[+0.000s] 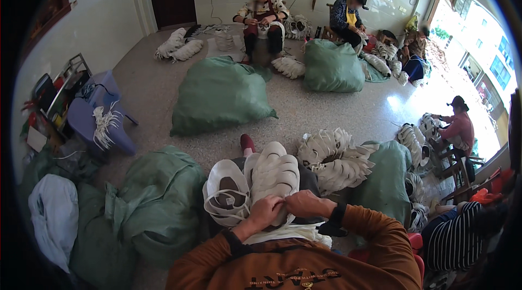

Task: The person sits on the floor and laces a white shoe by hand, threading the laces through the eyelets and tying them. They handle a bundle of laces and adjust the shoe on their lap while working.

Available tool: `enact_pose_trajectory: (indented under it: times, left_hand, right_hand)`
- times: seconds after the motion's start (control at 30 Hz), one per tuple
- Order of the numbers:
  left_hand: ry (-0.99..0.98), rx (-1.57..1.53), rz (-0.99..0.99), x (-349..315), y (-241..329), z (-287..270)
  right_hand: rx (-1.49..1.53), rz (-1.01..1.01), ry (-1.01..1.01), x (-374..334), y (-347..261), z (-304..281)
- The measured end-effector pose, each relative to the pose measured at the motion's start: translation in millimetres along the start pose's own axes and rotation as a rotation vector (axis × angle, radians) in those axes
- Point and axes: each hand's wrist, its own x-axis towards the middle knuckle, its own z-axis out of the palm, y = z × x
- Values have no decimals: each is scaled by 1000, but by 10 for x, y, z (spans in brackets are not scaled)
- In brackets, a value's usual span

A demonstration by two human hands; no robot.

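In front of me lies a row of nested white strappy pieces (275, 173) that look like shoe uppers. At its near end, my left hand (263, 211) and my right hand (310, 204) meet with fingertips pinched together on the white material. Exactly which strap lies between the fingers is too small to tell. Left of the row rests a looser white strappy piece (225, 192) with a dark oval inside. A bundle of white strips (296, 233) lies across my lap, below my hands.
Green sacks (157, 197) stand to my left, another green sack (385, 181) to my right. More white strappy pieces (337, 162) lie ahead right. Ahead is a large green sack (220, 94). A purple chair (98, 110) holds white strips. Several people (266, 18) sit working around the room.
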Motion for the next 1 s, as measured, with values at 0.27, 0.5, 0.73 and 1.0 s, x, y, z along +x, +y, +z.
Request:
enact_pose_trajectory:
  times: [0.27, 0.5, 0.73, 1.0]
  left_hand:
    - [-35, 231, 23, 12, 179, 79]
    - [-121, 712, -156, 133, 41, -1189]
    - [34, 486, -165, 66, 43, -1194]
    - [130, 566, -37, 210, -175, -1008]
  right_hand:
    - [219, 99, 79, -59, 37, 55]
    - [827, 374, 445, -105, 101, 381]
    - [1451, 313, 222, -308, 137, 430]
    - [1254, 347, -125, -723, 164, 56]
